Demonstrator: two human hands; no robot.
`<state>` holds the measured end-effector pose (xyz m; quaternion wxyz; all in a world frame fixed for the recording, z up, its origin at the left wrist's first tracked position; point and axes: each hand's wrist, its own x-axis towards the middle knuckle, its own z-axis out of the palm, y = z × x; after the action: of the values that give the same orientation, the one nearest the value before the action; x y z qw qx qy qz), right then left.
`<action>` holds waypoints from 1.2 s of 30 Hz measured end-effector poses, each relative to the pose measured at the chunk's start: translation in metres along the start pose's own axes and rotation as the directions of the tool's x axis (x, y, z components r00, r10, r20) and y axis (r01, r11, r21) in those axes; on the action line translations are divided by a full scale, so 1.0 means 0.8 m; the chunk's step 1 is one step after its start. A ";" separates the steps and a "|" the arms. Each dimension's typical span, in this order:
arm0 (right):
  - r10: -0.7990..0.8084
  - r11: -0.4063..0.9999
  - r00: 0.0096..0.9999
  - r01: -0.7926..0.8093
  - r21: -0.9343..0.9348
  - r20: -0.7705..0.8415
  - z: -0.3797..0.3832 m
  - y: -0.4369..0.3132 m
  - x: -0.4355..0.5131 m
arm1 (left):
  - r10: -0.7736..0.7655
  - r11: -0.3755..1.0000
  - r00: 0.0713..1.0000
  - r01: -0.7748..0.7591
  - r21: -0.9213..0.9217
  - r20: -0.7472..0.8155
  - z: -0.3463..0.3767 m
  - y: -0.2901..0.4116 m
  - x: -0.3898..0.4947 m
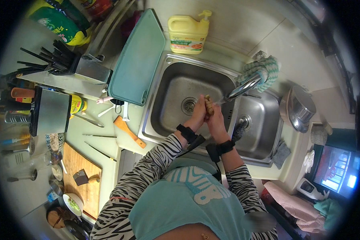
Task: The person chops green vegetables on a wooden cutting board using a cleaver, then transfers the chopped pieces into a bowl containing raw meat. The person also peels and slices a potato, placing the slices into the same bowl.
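Observation:
A knobbly brown piece of root, which looks like ginger, is held between my two hands above the large sink basin. My left hand grips it from the left side. From the right, my right hand closes around its lower end. Water from the curved chrome faucet runs down beside the root onto my right fingers. Below my left hand lies the round drain strainer. Black bands with cords circle both wrists.
A smaller basin with a dark scrubber adjoins on the right. The green cutting board and a yellow detergent jug stand behind. At left are a wooden spatula, a knife block, and a wooden board with a cleaver.

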<state>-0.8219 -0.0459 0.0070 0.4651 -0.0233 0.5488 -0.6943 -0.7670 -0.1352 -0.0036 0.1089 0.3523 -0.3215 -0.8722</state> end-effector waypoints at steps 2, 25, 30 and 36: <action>0.034 0.999 0.999 -0.034 0.003 -0.002 -0.007 -0.006 0.005 | 0.152 0.988 0.988 -0.152 0.007 -0.007 0.016 -0.011 -0.003; 0.191 0.866 0.959 -0.265 -0.423 -0.209 -0.002 0.015 0.043 | 0.071 0.983 0.990 -0.050 0.175 -0.119 -0.008 0.001 0.027; -0.041 0.928 0.992 -0.008 -0.372 -0.123 -0.023 0.030 0.053 | 0.238 0.951 0.971 -0.233 0.205 0.001 -0.006 -0.025 0.032; 0.165 0.965 0.978 -0.188 0.186 0.131 -0.048 0.024 0.066 | 0.318 0.748 0.938 -0.339 0.571 0.141 -0.009 -0.058 0.025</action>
<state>-0.8607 -0.0525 -0.0481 0.5557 0.0321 0.4498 -0.6985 -0.7751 -0.1112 -0.0482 0.1407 0.2914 -0.6335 -0.7028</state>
